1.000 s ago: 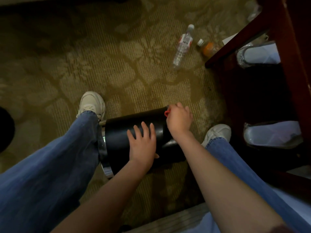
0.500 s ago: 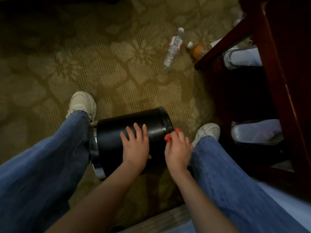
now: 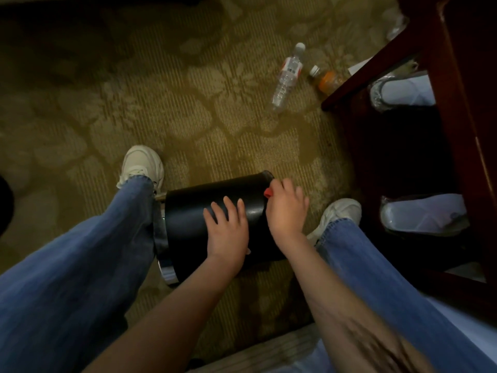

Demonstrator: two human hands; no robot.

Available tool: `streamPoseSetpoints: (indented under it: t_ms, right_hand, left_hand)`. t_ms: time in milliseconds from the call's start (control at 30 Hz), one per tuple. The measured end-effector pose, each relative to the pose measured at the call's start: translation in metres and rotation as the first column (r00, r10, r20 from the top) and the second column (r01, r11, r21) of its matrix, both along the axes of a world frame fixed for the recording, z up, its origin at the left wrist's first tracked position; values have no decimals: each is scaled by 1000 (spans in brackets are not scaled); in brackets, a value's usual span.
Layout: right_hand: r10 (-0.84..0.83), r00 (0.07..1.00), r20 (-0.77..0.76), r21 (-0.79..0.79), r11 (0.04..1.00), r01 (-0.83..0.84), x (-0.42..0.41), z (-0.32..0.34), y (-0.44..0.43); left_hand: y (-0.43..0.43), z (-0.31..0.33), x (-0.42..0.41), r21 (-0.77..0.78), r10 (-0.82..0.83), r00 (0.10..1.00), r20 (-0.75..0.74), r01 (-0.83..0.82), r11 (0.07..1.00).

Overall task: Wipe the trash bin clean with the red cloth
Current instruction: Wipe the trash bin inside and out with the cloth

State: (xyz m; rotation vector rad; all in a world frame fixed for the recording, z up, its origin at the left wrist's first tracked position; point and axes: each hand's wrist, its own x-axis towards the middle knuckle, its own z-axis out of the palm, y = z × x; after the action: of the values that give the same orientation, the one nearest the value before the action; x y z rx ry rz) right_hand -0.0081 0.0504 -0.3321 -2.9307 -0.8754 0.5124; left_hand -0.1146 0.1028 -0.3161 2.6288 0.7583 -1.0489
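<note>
**TRASH BIN WIPE: CONDITION AS OBSERVED**

Found the trash bin (image 3: 193, 211) lying on its side on the carpet (image 3: 107, 109), between two legs in blue jeans (image 3: 80, 278), with its chrome rim (image 3: 168, 270) toward the left leg. Noted the left grip (image 3: 228, 230) apart, fingers straight and spread, pressed flat on the upper wall of the bin. Noted the right grip (image 3: 287, 208) clamped on the red cloth (image 3: 267, 193), fingers curled round it, with only a small red corner showing. Located the cloth at the edge of the bin's end farthest from the chrome rim. Recorded a white sneaker (image 3: 141, 165) beside the rim end. Observed a clear water bottle (image 3: 286, 79) and an orange bottle (image 3: 326, 79) lying on the carpet, well apart from the bin, near a dark wooden frame (image 3: 457, 130) on the right.
</note>
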Motion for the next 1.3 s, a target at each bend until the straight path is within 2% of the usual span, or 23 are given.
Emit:
streamPoseSetpoints:
  t_ms: [67, 267, 433, 500, 633, 700, 800, 900, 1033, 1167, 1300]
  right_hand:
    - [-4, 999, 34, 50, 999, 2, -13, 3, -18]
    - [-44, 999, 1, 66, 997, 43, -43, 7, -65]
    - [-25, 998, 51, 138, 990, 18, -32, 3, -57]
    - [-10, 1000, 30, 106, 994, 7, -15, 3, -30]
    - [-21, 986, -166, -101, 995, 4, 30, -7, 37]
    - [-26, 983, -182, -135, 991, 1, 33, -12, 45]
    - [32, 995, -91, -83, 996, -39, 18, -4, 19]
    - [-12, 999, -38, 5, 1000, 12, -12, 9, -21]
    - [-27, 1000, -1, -5, 1000, 27, -38, 15, -55]
    - [0, 998, -59, 16, 1000, 1, -22, 16, -44]
    - [-9, 999, -43, 63, 998, 11, -10, 11, -22]
  left_hand:
    - [-3, 3, -2, 2, -12, 1000, 3, 12, 1000]
    - [4, 2, 1, 2, 1, 1000, 8, -1, 1000]
    - [8, 0, -3, -14, 6, 999, 36, -5, 1000]
    - [4, -3, -6, -5, 3, 999, 52, -3, 1000]
    - [-5, -4, -11, -3, 8, 998, 59, -8, 1000]
    - [-1, -5, -9, -4, 25, 998, 62, -25, 1000]
    - [-4, -3, -11, -9, 7, 999, 53, -7, 1000]
    - [-13, -1, -16, 1, -8, 999, 47, 8, 1000]
    - [-15, 0, -17, 26, -35, 997, 63, 33, 999]
    - [-5, 1, -18, 44, -46, 996, 76, 42, 998]
    - [1, -2, -17, 51, -62, 994, 94, 57, 997]
